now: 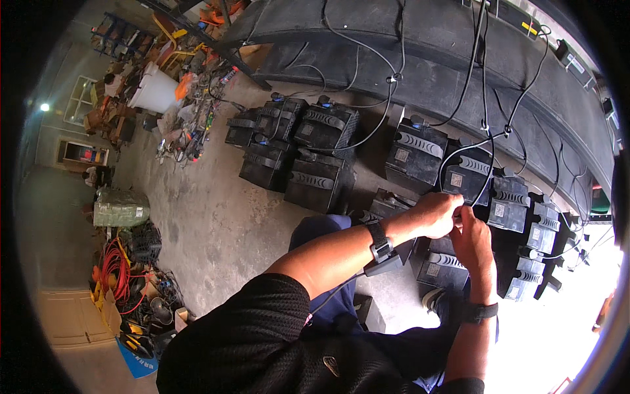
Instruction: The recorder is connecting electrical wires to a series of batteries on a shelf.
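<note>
My left hand and my right hand meet in front of me, fingers closed and pinched close together. A thin black cable hangs from above and runs down into the fingers of both hands; its end is hidden by them. Just beyond my hands stands a black battery pack with a ribbed grey handle and a pale label. Another black battery pack lies below my hands, near my shoe. Both wrists wear dark bands.
Several battery packs stand in rows on the concrete floor, including one group farther left. Cables hang from the long black shelf behind them. Clutter, a white bucket, a green wrapped bundle and red cable lie at left.
</note>
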A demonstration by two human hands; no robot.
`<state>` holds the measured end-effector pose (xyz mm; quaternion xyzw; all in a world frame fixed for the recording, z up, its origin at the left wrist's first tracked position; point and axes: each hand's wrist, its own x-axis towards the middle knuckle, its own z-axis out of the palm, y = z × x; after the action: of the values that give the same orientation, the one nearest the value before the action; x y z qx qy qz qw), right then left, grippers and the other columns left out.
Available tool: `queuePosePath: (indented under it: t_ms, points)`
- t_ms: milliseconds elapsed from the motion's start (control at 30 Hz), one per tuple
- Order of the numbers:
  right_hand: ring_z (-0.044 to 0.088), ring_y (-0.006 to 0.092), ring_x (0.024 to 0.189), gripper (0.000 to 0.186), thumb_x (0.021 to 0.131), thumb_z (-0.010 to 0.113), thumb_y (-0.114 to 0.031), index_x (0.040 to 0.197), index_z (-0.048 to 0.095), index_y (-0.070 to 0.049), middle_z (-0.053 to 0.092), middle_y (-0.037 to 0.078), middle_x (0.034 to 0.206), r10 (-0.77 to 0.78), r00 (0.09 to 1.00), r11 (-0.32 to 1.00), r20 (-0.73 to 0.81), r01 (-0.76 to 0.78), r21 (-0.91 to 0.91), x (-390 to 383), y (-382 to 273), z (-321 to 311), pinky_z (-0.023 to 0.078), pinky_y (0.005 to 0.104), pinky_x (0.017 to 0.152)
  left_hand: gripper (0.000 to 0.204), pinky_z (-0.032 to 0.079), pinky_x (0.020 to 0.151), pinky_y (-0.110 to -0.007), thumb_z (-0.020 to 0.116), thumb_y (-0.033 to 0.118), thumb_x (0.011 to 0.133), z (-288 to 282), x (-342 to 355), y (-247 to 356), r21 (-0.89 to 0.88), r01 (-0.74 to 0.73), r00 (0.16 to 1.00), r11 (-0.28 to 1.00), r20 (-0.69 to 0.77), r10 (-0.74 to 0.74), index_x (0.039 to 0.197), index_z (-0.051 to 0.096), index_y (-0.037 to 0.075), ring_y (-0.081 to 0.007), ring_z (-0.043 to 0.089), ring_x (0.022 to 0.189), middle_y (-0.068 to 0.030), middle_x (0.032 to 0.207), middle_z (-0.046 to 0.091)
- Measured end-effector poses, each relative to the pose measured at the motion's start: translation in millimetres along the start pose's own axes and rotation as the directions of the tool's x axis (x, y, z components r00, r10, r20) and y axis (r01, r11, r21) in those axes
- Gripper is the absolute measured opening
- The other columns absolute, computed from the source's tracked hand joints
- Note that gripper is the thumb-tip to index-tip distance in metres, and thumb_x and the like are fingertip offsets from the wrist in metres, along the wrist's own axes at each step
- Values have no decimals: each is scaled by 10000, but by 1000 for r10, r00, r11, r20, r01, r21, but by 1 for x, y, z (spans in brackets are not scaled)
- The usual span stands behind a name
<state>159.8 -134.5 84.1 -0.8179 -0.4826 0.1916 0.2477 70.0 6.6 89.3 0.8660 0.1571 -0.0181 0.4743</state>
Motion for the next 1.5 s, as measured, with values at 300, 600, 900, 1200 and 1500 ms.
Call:
queuePosePath:
  t_ms: [300, 600, 900, 1200, 1500]
  points:
    - [685, 388, 765, 266, 861, 671, -157, 1064, 535, -52, 702, 176, 818, 16, 1000, 1000, 12, -15, -25, -2, -4, -4, 522, 479, 668, 137, 528, 746, -453, 614, 84, 839, 6, 3, -5, 23, 26, 1000, 999, -2, -26, 970, 637, 51, -373, 685, 873, -184, 914, 707]
    - [686, 387, 795, 278, 867, 675, -167, 1072, 531, -46, 703, 180, 855, 15, 1000, 999, 1, -15, -31, -5, -9, -4, 522, 477, 692, 86, 519, 713, -449, 638, 133, 859, 8, 4, -11, 21, -27, 999, 999, -40, 27, 919, 654, 73, -348, 692, 830, -141, 849, 711]
    - [685, 389, 813, 291, 853, 689, -150, 1076, 535, -45, 705, 176, 885, 18, 1000, 1000, -14, -18, -6, -8, -12, -4, 522, 471, 695, 107, 512, 676, -471, 647, 154, 854, 10, 0, -12, 50, -72, 992, 996, -98, 77, 899, 646, 57, -377, 684, 798, -173, 828, 699]
    - [677, 399, 858, 309, 832, 725, -195, 1052, 562, -52, 699, 184, 935, 17, 1000, 1000, -19, -17, 9, -12, -15, -13, 530, 475, 704, 106, 513, 704, -462, 636, 105, 833, 8, -2, -13, -15, -153, 985, 988, -82, 151, 914, 653, 40, -392, 674, 834, -201, 860, 686]
    - [692, 375, 834, 329, 830, 702, -193, 1094, 554, -63, 699, 178, 907, 44, 999, 995, 0, -44, -91, -14, -14, -18, 537, 477, 710, 196, 533, 738, -396, 702, 19, 775, -4, -7, -15, 86, -217, 974, 972, -56, 222, 962, 645, 10, -302, 686, 841, -137, 967, 673]
